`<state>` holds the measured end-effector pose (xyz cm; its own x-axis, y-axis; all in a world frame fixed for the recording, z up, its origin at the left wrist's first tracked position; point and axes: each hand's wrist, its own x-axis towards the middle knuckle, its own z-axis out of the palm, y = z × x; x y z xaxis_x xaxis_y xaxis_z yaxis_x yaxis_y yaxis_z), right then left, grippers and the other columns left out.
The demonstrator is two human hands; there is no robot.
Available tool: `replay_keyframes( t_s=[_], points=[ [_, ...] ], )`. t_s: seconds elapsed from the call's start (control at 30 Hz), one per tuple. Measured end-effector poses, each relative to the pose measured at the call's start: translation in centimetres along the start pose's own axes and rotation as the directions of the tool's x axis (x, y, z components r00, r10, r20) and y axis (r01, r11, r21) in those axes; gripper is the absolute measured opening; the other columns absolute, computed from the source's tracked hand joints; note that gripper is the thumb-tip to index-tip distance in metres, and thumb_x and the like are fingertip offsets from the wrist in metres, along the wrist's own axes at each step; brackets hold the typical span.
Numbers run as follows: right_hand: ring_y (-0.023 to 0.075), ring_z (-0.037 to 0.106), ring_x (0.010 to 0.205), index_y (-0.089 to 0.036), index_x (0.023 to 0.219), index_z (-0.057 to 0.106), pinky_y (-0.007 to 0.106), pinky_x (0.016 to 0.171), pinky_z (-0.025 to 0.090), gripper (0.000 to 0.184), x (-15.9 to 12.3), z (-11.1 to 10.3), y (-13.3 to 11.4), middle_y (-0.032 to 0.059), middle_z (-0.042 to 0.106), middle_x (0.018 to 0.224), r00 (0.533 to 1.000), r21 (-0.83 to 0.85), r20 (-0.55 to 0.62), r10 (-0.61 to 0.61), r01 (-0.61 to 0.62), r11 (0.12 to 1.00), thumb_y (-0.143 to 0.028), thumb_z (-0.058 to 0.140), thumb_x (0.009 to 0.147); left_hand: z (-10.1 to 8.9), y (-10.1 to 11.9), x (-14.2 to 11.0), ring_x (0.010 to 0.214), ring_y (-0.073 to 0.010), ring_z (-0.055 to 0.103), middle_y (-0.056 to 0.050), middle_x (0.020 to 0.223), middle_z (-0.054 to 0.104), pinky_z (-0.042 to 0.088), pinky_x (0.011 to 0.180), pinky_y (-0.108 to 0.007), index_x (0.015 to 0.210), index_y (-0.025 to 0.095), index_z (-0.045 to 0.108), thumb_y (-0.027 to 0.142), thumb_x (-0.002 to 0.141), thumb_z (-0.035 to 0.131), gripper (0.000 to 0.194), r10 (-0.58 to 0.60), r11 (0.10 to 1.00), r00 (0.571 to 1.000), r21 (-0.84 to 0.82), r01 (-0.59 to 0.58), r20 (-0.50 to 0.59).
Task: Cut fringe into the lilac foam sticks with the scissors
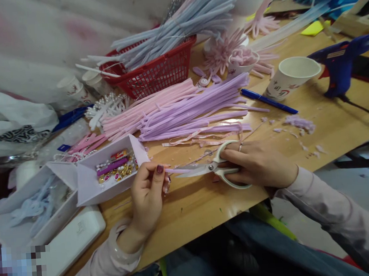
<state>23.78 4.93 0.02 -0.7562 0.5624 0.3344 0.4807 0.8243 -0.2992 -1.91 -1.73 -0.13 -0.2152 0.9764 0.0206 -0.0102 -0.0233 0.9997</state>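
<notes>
Right hand (258, 164) closed through the handles of white scissors (216, 168), blades parted and pointing toward the left hand (148, 188). Left hand pinching one end of a pale purple pipe cleaner (177, 170) between thumb and fingertips, the stem lying flat between the blades, just at the cut.

Just beyond the scissors, a pink measuring tape (203, 137) loosely coiled. Past that, a loose heap of lilac pipe cleaners (195, 110) touching a heap of pink pipe cleaners (148, 109).

Beside the left hand, on its outer side, an open white box (90, 189) holding gold and pink beads and a purple pen-like stick. Further out on that side, a second white box (52, 221) with pale blue pieces inside, contents blurred. Farther back from the grip, a red basket (158, 75) stuffed with light blue pipe cleaners jutting over its rim. Far beyond the right hand, a paper cup (289, 79) tilted on its side, inside hidden; next to it a blue pen (268, 101) and a blue glue gun (339, 64) standing upright, cord trailing off the edge. Another small cup (244, 63) crammed with pink pieces.

All on a wooden table (327, 121), lilac fluff scraps (299, 123) scattered outward of the right hand. Wall behind pale, blurred.
</notes>
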Motion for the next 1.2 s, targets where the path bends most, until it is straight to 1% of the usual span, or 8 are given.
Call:
replay_keyframes(
  t_s=[0.13,0.23,0.33,0.57,0.73,0.9,1.1,1.2],
  points=[
    [0.0142,0.057,0.063,-0.021,0.083,0.057,0.027,0.059,0.038,0.025,-0.22,-0.15,0.3,0.0031,0.063,0.075,1.0,0.002,-0.008,-0.004,0.004,1.0,-0.041,0.051,0.096,-0.04,0.1,0.07,0.041,-0.004,0.04,0.005,0.058,0.052,0.032,0.039,-0.015,0.078,0.019,0.057,0.045,0.09,0.058,0.029,-0.073,0.994,0.997,0.083,0.07,0.032],
    [0.0144,0.056,0.062,-0.02,0.082,0.057,0.027,0.058,0.037,0.028,-0.25,-0.3,0.32,0.0031,0.063,0.074,0.999,0.013,0.039,-0.012,0.012,1.0,-0.043,0.05,0.096,0.0,0.37,0.32,0.04,-0.0038,0.038,0.006,0.055,0.049,0.032,0.039,-0.014,0.071,0.019,0.052,0.048,0.09,0.057,0.035,-0.091,0.988,0.995,0.134,0.083,0.051],
    [0.0146,0.056,0.063,-0.02,0.082,0.058,0.028,0.059,0.037,0.03,-0.18,-0.4,0.29,0.0039,0.064,0.075,0.997,0.027,0.079,0.002,-0.004,1.0,-0.044,0.048,0.097,0.08,0.53,0.58,0.04,-0.0041,0.037,0.006,0.054,0.048,0.031,0.038,-0.015,0.071,0.019,0.051,0.048,0.09,0.057,0.036,-0.104,0.983,0.993,0.158,0.094,0.06],
    [0.0146,0.052,0.06,-0.019,0.081,0.057,0.027,0.056,0.033,0.024,-0.03,-0.46,-0.14,0.0032,0.061,0.069,0.996,0.026,0.058,0.074,-0.075,0.997,-0.039,0.05,0.092,-0.09,0.26,0.63,0.039,-0.003,0.034,0.006,0.057,0.05,0.029,0.039,-0.015,0.074,0.019,0.053,0.046,0.091,0.057,0.032,-0.125,0.99,0.986,0.078,0.118,0.106],
    [0.0139,0.049,0.06,-0.018,0.079,0.056,0.027,0.057,0.032,0.023,0.18,-0.39,-0.37,0.003,0.059,0.07,0.999,0.042,-0.005,0.041,-0.04,0.998,-0.039,0.055,0.088,-0.18,0.44,0.53,0.042,-0.0025,0.036,0.005,0.056,0.052,0.029,0.041,-0.015,0.073,0.017,0.055,0.043,0.093,0.056,0.033,-0.119,0.986,0.98,0.133,0.098,0.162],
    [0.0135,0.048,0.06,-0.018,0.078,0.055,0.026,0.057,0.031,0.02,0.05,-0.22,-0.14,0.0024,0.058,0.069,1.0,0.032,0.002,0.019,-0.019,0.999,-0.035,0.053,0.089,-0.29,0.43,0.54,0.041,-0.0026,0.037,0.005,0.055,0.052,0.028,0.041,-0.015,0.073,0.017,0.056,0.044,0.092,0.057,0.033,-0.121,0.988,0.974,0.116,0.1,0.191],
    [0.0131,0.048,0.059,-0.018,0.076,0.055,0.026,0.057,0.032,0.025,-0.04,-0.11,0.14,0.0026,0.059,0.069,1.0,0.019,-0.01,-0.012,0.013,1.0,-0.038,0.053,0.092,-0.27,0.2,0.72,0.04,-0.0023,0.036,0.006,0.055,0.052,0.027,0.041,-0.016,0.075,0.017,0.058,0.044,0.092,0.058,0.031,-0.12,0.991,0.973,0.074,0.108,0.195],
    [0.0133,0.05,0.06,-0.018,0.078,0.057,0.026,0.058,0.033,0.024,-0.14,-0.22,0.18,0.0034,0.061,0.069,1.0,0.001,0.003,-0.012,0.012,1.0,-0.035,0.05,0.093,-0.24,0.11,0.86,0.04,-0.0024,0.037,0.005,0.056,0.053,0.027,0.041,-0.016,0.076,0.017,0.058,0.044,0.091,0.059,0.031,-0.114,0.993,0.975,0.061,0.104,0.193]
  ],
)
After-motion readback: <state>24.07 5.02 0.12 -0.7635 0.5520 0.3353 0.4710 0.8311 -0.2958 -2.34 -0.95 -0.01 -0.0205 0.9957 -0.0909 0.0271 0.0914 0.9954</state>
